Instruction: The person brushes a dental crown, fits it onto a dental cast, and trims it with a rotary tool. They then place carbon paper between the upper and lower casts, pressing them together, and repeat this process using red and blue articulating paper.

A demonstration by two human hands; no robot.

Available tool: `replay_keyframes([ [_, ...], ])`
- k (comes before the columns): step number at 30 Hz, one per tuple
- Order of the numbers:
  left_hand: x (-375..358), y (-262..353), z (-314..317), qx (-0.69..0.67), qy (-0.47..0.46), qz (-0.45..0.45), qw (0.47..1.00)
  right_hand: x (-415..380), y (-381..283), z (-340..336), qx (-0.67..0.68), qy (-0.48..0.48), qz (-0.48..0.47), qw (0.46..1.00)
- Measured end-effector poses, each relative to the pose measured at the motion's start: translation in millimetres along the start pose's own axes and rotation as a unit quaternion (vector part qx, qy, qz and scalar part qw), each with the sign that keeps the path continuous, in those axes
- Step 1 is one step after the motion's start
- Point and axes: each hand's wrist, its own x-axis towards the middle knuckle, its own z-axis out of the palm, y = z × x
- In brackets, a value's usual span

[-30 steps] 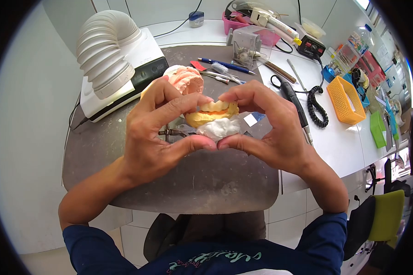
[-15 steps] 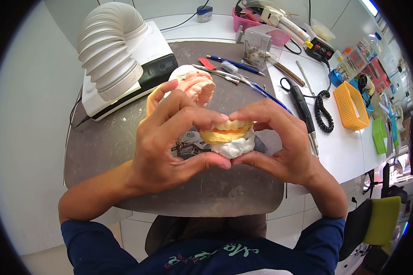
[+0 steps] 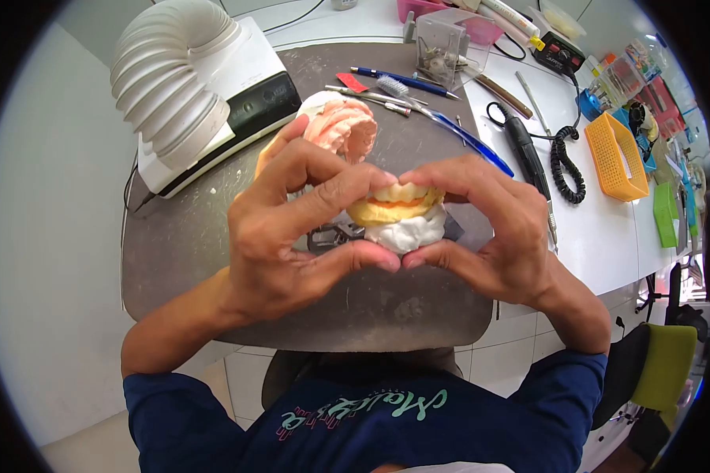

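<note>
Dental cast (image 3: 406, 232), yellow over white, is pinched by left hand (image 3: 280, 235) and right hand (image 3: 517, 227); pink model (image 3: 338, 124) beyond.

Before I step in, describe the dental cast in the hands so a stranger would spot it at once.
Find the grey board, then the left hand and right hand above it. Between them they hold the dental cast. Its white lower part, yellow middle and cream teeth set it apart from the pink-and-white model behind it.
</note>
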Motion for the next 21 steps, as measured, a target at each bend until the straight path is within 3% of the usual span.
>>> replay_keyframes([
  [2,-1,-1,2,0.014,0.017,0.021,1.0,0,-1,0,-0.001,0.015,0.014,1.0],
  [4,-1,3,7,-0.032,0.029,-0.028,0.999,-1,2,1,0.035,0.004,0.031,0.999],
  [6,0,1,13,-0.045,0.088,0.003,0.995,-2,1,3,0.149,-0.005,0.101,0.984],
  [11,-3,2,15,-0.034,0.104,-0.005,0.994,-2,-3,8,0.218,0.038,0.095,0.971],
  [14,-4,3,10,-0.022,0.091,-0.002,0.996,-2,2,9,0.139,0.06,0.017,0.988],
  [18,-4,2,9,0.026,0.048,0.005,0.999,-1,3,0,0.103,-0.002,0.015,0.995],
  [21,-5,3,7,-0.02,0.061,-0.025,0.998,-2,3,4,0.155,0.023,0.05,0.986],
])
